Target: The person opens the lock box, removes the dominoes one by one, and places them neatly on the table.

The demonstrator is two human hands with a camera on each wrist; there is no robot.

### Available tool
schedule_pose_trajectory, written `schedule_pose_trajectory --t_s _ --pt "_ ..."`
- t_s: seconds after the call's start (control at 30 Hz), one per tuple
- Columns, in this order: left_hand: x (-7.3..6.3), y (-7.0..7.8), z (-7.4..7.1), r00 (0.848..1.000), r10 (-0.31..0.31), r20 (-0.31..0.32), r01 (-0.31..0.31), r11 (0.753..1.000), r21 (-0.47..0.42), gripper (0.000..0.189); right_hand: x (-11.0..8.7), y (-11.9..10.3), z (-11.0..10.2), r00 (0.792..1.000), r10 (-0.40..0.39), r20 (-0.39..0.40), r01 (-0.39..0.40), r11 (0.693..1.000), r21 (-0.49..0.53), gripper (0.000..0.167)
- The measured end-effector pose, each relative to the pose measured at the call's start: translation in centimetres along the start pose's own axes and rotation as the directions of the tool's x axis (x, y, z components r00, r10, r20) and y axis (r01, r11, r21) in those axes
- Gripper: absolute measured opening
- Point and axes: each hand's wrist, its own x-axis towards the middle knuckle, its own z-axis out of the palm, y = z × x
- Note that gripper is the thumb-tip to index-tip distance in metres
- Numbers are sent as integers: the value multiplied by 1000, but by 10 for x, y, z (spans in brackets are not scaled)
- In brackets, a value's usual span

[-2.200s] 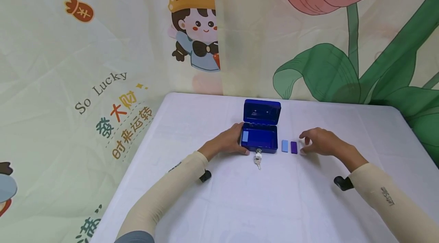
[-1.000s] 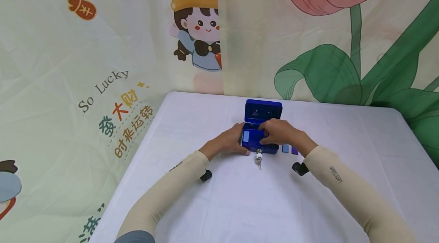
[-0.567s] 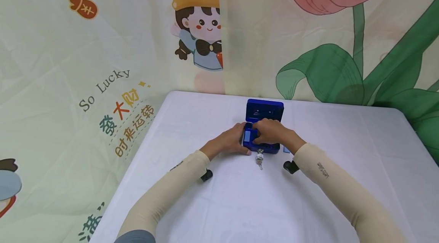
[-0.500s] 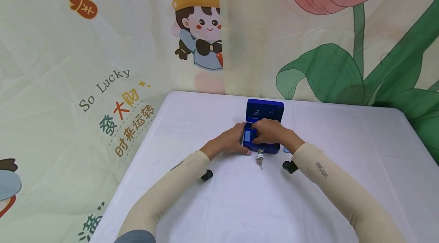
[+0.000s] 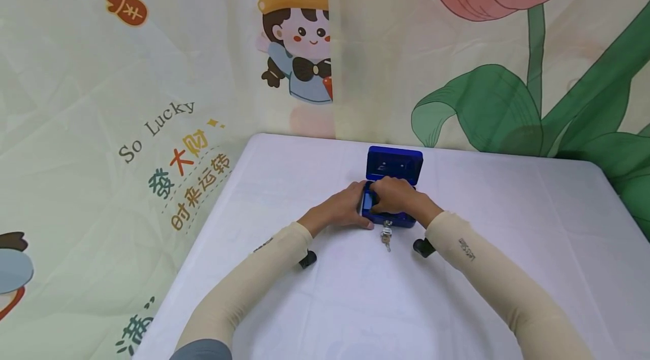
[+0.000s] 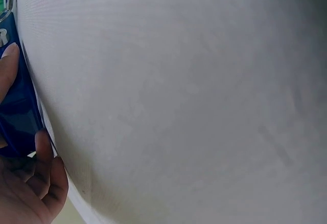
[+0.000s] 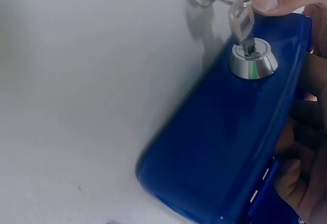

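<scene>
A blue cash box point(image 5: 388, 222) stands with its lid point(image 5: 395, 165) raised on the white table. My left hand point(image 5: 347, 206) grips its left side, thumb near the front corner; in the left wrist view, the left hand point(image 6: 30, 188) lies along the blue wall. My right hand point(image 5: 396, 195) reaches into the box with curled fingers, near a light blue block point(image 5: 368, 202) at the left inside wall. The pale block it pinched earlier is hidden by the hand. In the right wrist view a key point(image 7: 242, 22) sits in the lock point(image 7: 254, 63).
A bunch of keys point(image 5: 387, 240) hangs at the box front. My right forearm hides the spot where a light blue and a purple block lay earlier. Behind the table point(image 5: 355, 303) hangs a printed cloth point(image 5: 376, 66) with a tulip and a cartoon figure.
My right hand has moved left from the pale block beside the purple one into the box, then further towards its left side. My left hand has kept its grip on the box.
</scene>
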Motion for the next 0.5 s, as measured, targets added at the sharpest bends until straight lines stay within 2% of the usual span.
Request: schedule_pose_trajectory --t_s 0.23,0.5 --pt "0 0 0 1000 -2 2 2 1000 12 117 2 -2 3 1000 14 -26 -14 1000 -1 41" --pt "-2 1 -1 1000 -8 6 8 1000 4 116 4 -2 4 1000 22 -13 -22 1000 8 41"
